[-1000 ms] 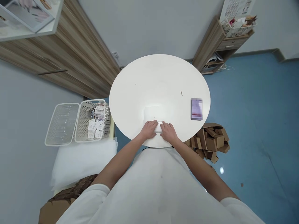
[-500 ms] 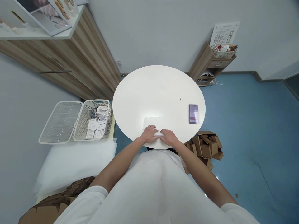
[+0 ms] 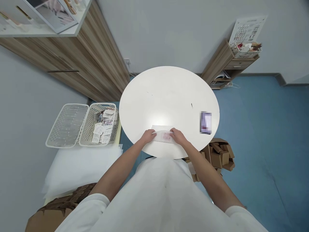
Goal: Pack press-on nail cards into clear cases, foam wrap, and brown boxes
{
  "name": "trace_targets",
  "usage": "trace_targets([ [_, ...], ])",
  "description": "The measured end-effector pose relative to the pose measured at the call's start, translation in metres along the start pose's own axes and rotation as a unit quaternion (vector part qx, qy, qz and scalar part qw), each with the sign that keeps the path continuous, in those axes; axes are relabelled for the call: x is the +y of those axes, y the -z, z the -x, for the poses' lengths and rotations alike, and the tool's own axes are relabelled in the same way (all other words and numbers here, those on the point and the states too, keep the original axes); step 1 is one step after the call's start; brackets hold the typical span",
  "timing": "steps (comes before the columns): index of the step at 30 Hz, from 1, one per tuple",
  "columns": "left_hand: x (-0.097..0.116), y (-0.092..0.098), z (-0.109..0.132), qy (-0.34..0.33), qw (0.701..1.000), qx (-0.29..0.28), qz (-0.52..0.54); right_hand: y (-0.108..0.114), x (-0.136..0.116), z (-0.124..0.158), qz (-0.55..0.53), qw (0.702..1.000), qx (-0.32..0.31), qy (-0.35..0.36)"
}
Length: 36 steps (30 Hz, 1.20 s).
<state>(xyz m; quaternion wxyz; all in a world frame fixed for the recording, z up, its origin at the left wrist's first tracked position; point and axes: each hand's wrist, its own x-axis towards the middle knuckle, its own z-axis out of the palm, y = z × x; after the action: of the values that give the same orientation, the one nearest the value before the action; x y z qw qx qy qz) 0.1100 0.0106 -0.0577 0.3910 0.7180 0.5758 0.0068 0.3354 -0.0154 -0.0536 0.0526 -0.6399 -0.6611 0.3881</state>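
Note:
A round white table [image 3: 169, 93] stands before me. Near its front edge lies a small translucent packet [image 3: 164, 136] with something pinkish inside, resting on a thin white sheet [image 3: 162, 128]. My left hand [image 3: 147, 136] grips the packet's left end with its fingers closed. My right hand [image 3: 178, 136] holds the right end in the same way. The packet is stretched between the two hands, just above or on the tabletop.
A small purple card [image 3: 206, 122] lies at the table's right edge. Two white baskets [image 3: 83, 124] sit to the left, one holding small packets. White foam sheets [image 3: 79, 167] lie below them. Brown cardboard boxes [image 3: 220, 154] pile on the blue floor at right.
My hands, earlier pressed together over the packet, have moved apart to its two ends, and the pinkish packet now shows between them.

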Motion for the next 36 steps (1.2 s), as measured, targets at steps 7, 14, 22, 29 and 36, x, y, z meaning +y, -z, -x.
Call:
trace_targets([
  [7, 0.032, -0.023, 0.021, -0.177, 0.961, 0.115, -0.178, -0.011, 0.001, -0.01, 0.004, 1.0, 0.012, -0.021],
  [14, 0.04, -0.049, 0.027, -0.204, 0.948, 0.051, -0.238, -0.024, 0.008, 0.027, -0.085, 0.966, 0.18, -0.168],
  [22, 0.038, -0.053, 0.026, -0.194, 0.949, 0.054, -0.244, -0.009, 0.002, 0.018, -0.328, 0.898, 0.106, -0.272],
  [29, 0.037, -0.052, 0.027, -0.213, 0.942, 0.027, -0.257, -0.012, 0.01, 0.041, -0.367, 0.871, 0.147, -0.293],
  [36, 0.041, -0.056, 0.025, -0.198, 0.955, 0.016, -0.22, -0.021, -0.001, 0.028, -0.293, 0.918, 0.126, -0.237],
])
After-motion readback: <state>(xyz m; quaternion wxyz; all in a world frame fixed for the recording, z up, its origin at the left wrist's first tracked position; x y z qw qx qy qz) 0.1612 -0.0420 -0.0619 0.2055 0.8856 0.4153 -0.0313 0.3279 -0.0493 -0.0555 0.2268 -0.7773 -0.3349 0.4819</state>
